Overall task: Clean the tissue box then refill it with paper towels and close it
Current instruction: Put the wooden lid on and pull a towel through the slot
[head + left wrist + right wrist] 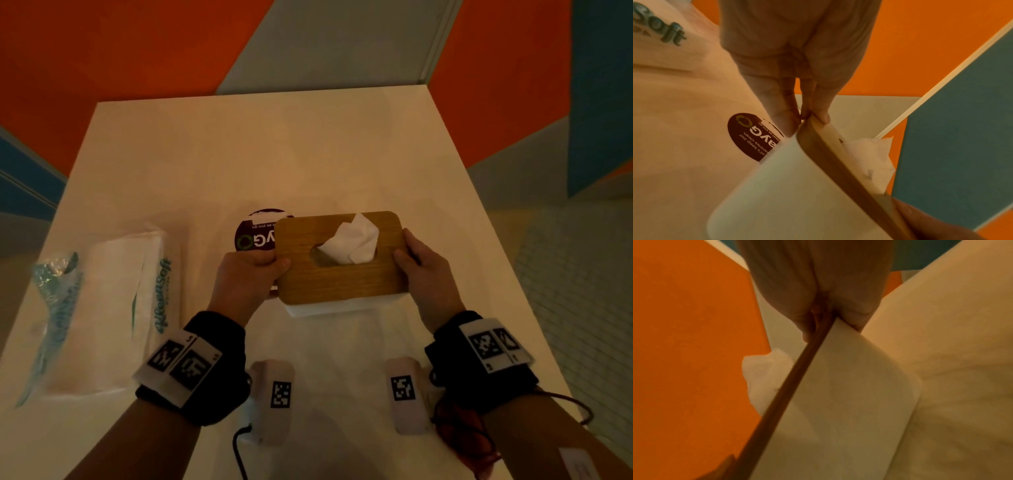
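Note:
The tissue box has a wooden lid on a white body, with a white paper towel sticking up through the lid's slot. My left hand grips the box's left end, thumb on the lid. My right hand grips the right end the same way. In the left wrist view the fingers pinch the lid edge above the white body. The right wrist view shows the thumb and fingers clamped over the lid edge and body.
An opened plastic pack of paper towels lies on the white table to the left. A round purple sticker sits on the table behind the box. Two white tagged devices lie near the front edge.

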